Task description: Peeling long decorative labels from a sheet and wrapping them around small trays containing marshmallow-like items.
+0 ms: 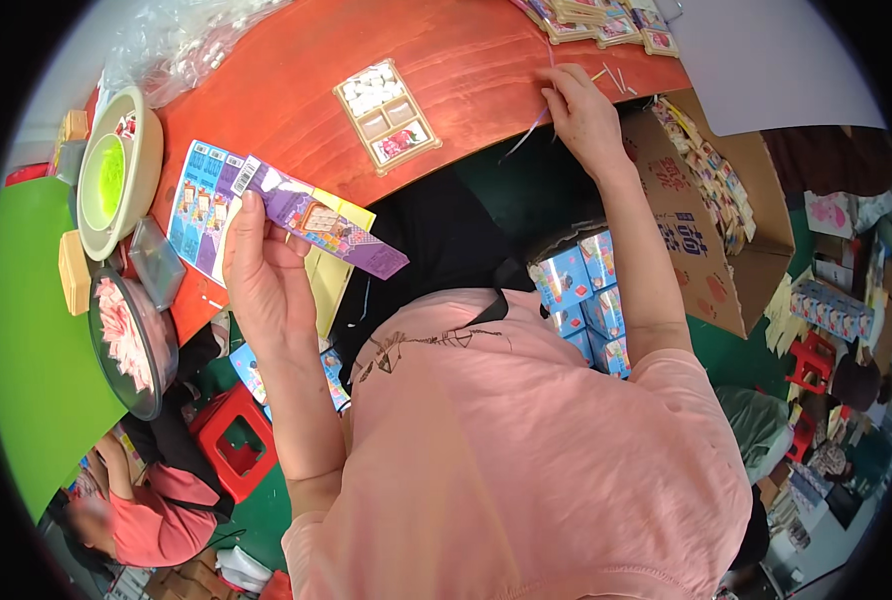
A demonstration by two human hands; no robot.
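My left hand [261, 265] is closed on a flat printed carton [341, 232], mostly purple with yellow parts, its thumb over the front near a barcode. Beside it at the table edge are blue printed card panels [201, 195]; whether they belong to the same piece, I cannot tell. My right hand [584, 120] is at the table's right edge, its thumb and fingers pinched on a thin pale strip [526, 137] that hangs past the edge. Between the hands, on the red table [476, 80], lies a small divided tray [386, 115] with white pieces and a pink printed card.
Several thin white sticks [621, 78] and stacked filled trays [606, 22] lie beyond my right hand. A cream basin [151, 180] and a bowl of pink pieces [126, 335] stand left. An open cardboard box [706, 230] is at right, blue cartons [571, 280] below. A co-worker [156, 500] sits lower left.
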